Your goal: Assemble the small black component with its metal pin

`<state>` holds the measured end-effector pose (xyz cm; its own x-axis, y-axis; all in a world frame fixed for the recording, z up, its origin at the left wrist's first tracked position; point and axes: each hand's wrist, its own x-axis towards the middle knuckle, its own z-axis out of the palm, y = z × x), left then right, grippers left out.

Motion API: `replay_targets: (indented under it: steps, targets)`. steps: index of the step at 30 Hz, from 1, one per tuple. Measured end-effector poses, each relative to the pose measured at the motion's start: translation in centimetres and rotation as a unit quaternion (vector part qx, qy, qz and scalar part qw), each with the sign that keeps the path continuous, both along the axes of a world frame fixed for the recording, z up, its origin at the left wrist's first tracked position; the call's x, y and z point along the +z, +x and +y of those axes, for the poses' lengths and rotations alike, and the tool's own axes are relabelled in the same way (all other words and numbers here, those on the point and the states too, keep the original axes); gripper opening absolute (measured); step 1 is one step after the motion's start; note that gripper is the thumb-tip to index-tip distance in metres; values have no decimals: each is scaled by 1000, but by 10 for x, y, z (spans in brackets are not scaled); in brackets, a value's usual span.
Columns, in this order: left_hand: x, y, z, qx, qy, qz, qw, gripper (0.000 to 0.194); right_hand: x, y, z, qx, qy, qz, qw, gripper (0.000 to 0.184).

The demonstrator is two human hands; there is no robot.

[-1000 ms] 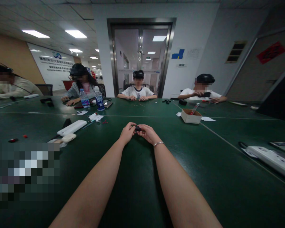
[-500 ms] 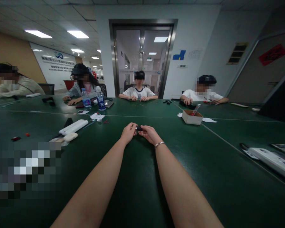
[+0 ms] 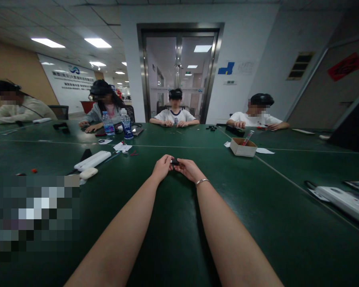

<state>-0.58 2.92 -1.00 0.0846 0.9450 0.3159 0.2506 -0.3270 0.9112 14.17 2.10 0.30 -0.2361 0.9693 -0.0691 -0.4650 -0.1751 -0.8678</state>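
Both my arms stretch out over a dark green table (image 3: pixel 173 223). My left hand (image 3: pixel 162 167) and my right hand (image 3: pixel 188 169) meet fingertip to fingertip above the tabletop. Between them they pinch a small black object (image 3: pixel 174 162), too small to name. The fingers of both hands are curled around it. A thin silver bracelet (image 3: pixel 202 181) circles my right wrist.
A small cardboard box (image 3: pixel 242 147) with a red-tipped tool stands to the right. White power strips lie at the left (image 3: pixel 92 160) and far right (image 3: pixel 344 201). Two water bottles (image 3: pixel 126 124) stand at the back left. Several people sit around the table's far and left sides.
My hands stay together on the small black object. The person at the back right has lowered both hands to the table.
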Motion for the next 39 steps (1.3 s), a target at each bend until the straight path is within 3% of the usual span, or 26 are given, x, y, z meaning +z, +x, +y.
replay_targets:
  steps: [8, 20, 39]
  targets:
    - [-3, -2, 3, 24, 6, -6, 1000, 26, 1, -1, 0, -15, -20, 6, 1000, 11]
    - [-3, 0, 3, -14, -10, -27, 999, 26, 2, 1, -1, -27, -24, 9, 999, 10]
    - [2, 1, 1, -18, -22, -45, 999, 24, 6, 0, -3, -37, -36, 13, 999, 17]
